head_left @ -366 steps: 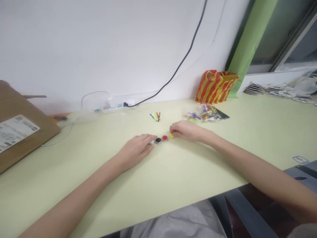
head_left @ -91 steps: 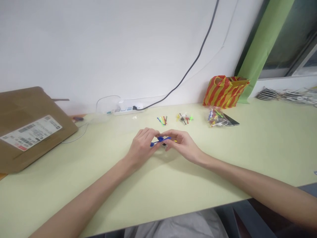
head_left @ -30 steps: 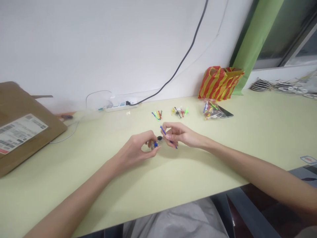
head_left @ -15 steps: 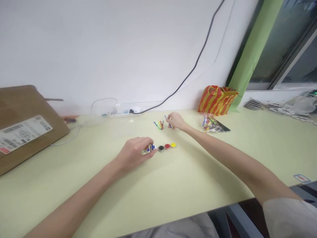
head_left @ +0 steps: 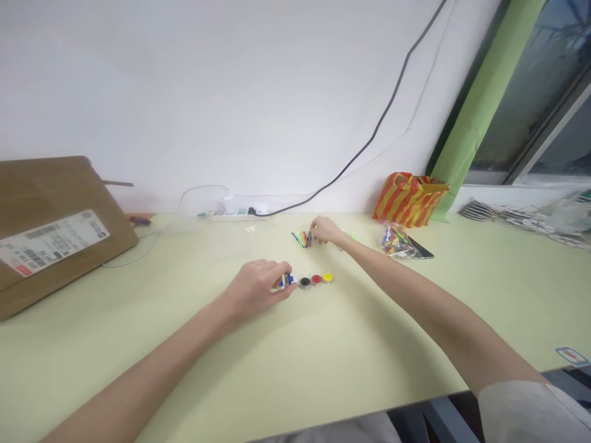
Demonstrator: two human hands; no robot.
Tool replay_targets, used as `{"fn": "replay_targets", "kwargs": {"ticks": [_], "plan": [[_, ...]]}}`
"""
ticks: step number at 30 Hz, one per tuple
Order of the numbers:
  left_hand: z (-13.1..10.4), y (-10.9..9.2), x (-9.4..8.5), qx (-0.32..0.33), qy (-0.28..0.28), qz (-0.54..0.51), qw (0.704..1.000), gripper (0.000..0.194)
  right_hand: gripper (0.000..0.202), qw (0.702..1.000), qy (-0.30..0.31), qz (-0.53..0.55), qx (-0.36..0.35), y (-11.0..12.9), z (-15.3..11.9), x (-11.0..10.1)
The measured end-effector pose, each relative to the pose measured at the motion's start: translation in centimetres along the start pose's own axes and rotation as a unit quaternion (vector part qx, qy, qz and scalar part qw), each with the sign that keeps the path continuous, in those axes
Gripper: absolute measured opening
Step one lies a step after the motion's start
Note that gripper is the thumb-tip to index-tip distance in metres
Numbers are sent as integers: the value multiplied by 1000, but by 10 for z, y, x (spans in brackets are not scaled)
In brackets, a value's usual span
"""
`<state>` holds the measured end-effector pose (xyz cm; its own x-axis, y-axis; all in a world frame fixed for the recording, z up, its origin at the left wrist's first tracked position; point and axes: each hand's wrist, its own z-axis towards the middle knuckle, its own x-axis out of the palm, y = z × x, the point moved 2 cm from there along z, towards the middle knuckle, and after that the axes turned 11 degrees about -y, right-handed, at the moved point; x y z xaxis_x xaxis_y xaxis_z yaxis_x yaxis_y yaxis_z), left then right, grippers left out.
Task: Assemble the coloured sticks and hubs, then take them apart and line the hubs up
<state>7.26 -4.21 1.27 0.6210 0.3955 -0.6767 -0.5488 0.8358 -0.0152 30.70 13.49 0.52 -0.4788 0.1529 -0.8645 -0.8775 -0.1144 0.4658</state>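
Note:
My left hand (head_left: 258, 286) is closed, with thumb and fingers around a small clear jar with blue on it (head_left: 289, 279), partly hidden by the fingers. A white piece shows beside the fingertips. To its right, small clear jars with a black lid (head_left: 305, 282), a red lid (head_left: 316, 280) and a yellow lid (head_left: 327, 278) stand in a row. Farther back, my right hand (head_left: 324, 229) pinches a thin dark blue stick (head_left: 309, 238) at the right edge of a small group of coloured plastic sticks (head_left: 300, 239). The fingertips partly hide that stick.
A clear bag of coloured pieces (head_left: 396, 240) lies on a dark flat item right of my right hand. Behind it stands a red-and-yellow striped bag (head_left: 410, 200). A cardboard box (head_left: 60, 227) is at left; a power strip (head_left: 237, 214) lies along the wall.
My right hand has lowered the blue stick, which stood up from its fingers, to beside the other sticks. My left hand keeps its hold. The whole view has shifted slightly.

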Motion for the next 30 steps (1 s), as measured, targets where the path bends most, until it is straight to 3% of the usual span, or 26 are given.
{"fn": "replay_targets", "kwargs": {"ticks": [5, 9, 13, 16, 19, 26, 30], "plan": [[0, 4, -1, -58, -29, -22, 998, 13, 23, 996, -16, 83, -15, 3, -12, -10], [1, 8, -4, -133, -51, -45, 989, 13, 20, 983, -35, 164, -75, 24, -45, -25], [1, 9, -5, -191, -55, -75, 977, 23, 23, 915, 87, 325, -221, 59, -103, -34], [2, 6, -7, -206, -62, -104, 971, 30, 17, 895, 122, 360, -233, 72, -134, -36], [4, 2, -8, -203, -72, -110, 970, 37, 18, 882, 128, 403, -209, 71, -145, -31], [1, 3, -3, -176, -44, -76, 980, 34, 16, 900, 60, 379, -208, 64, -144, -33], [0, 5, 1, -184, -7, -36, 982, 40, 5, 942, -38, 220, -249, 44, -139, -59]]}}
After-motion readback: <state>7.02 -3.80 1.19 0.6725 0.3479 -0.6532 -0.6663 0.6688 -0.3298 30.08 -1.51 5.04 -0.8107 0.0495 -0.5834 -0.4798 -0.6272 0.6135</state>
